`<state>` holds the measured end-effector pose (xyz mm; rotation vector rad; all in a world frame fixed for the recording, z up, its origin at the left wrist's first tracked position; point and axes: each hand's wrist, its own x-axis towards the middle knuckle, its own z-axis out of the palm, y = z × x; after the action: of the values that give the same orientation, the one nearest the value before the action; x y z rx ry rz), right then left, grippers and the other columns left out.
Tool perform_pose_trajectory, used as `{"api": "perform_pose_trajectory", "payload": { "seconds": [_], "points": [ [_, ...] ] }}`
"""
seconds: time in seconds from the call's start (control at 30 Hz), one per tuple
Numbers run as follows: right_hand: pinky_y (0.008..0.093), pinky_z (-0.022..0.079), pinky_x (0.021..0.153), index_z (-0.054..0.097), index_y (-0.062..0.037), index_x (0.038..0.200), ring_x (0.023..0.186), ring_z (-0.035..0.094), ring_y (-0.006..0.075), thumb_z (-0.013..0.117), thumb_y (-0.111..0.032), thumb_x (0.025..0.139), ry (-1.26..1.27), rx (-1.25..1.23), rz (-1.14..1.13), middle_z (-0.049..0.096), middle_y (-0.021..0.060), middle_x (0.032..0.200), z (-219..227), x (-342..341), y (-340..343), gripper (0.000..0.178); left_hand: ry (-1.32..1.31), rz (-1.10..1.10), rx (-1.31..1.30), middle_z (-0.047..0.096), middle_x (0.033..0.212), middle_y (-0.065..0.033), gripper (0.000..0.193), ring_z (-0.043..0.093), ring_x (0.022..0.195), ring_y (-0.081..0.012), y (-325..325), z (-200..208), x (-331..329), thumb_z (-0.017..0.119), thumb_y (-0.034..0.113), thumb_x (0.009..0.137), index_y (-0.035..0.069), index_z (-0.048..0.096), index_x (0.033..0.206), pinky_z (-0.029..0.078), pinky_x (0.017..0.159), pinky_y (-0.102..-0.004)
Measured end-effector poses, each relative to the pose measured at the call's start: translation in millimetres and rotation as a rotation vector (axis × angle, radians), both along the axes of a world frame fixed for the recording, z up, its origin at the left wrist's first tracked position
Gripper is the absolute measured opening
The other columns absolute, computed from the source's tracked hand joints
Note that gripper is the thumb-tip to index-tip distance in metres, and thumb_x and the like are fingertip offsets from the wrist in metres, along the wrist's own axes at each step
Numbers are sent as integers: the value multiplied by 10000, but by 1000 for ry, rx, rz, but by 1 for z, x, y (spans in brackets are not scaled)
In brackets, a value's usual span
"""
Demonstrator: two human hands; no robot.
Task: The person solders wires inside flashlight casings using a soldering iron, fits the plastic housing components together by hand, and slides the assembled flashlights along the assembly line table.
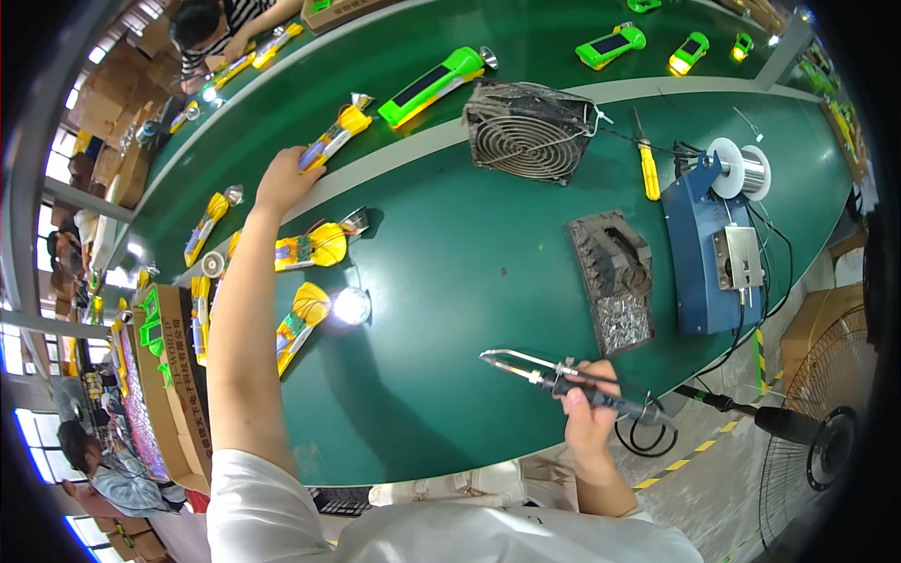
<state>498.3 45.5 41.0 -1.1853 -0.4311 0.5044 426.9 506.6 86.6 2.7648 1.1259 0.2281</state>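
Here, your left hand stretches far across the green table, fingers closing on a yellow flashlight assembly just left of the small grey fan. Your right hand grips a soldering iron well below that fan.

The left hand covers one end of the yellow flashlight it reaches — its fingertips can't be made out. The right hand hides the middle of the soldering iron's grip. The co-worker at the far belt is cut by the top edge — her work too small to tell.
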Motion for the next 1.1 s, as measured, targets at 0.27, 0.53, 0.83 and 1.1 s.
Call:
{"api": "perform_pose_trajectory", "payload": {
  "seconds": [0.27, 0.53, 0.83, 1.1],
  "points": [
    [258, 436, 540, 437, 18, 873, 526, 387, 69, 422, -29, 770, 10, 77, -162, 401, 45, 829, -1, -5, 1, 113, -55, 88, -104, 572, 804, -164, 410, 557, 733, -253, -124, 103, -69, 584, 337, 724, -8, 527, 938, 423, 678, -316],
    [273, 369, 575, 437, -8, 922, 557, 362, 74, 421, -155, 838, 129, 237, -169, 374, 6, 645, -5, 3, 0, 170, -288, 45, -231, 523, 945, -181, 431, 506, 877, -337, -299, 54, -176, 645, 152, 668, -18, 457, 1017, 412, 752, -364],
    [256, 363, 587, 457, -9, 937, 560, 355, 82, 427, -186, 851, 92, 208, -134, 368, -1, 629, 2, 0, 6, 199, -304, -74, -161, 496, 985, -139, 424, 454, 914, -319, -340, -4, -200, 641, 114, 634, 25, 460, 1007, 351, 796, -388],
    [252, 358, 589, 456, -10, 940, 558, 351, 81, 427, -190, 851, 100, 195, -139, 368, -1, 630, 2, -1, 2, 202, -286, -179, -452, 569, 696, -94, 156, 538, 692, -229, -311, 22, -171, 601, 153, 688, 8, 593, 744, 417, 648, -316]
  ]
}}
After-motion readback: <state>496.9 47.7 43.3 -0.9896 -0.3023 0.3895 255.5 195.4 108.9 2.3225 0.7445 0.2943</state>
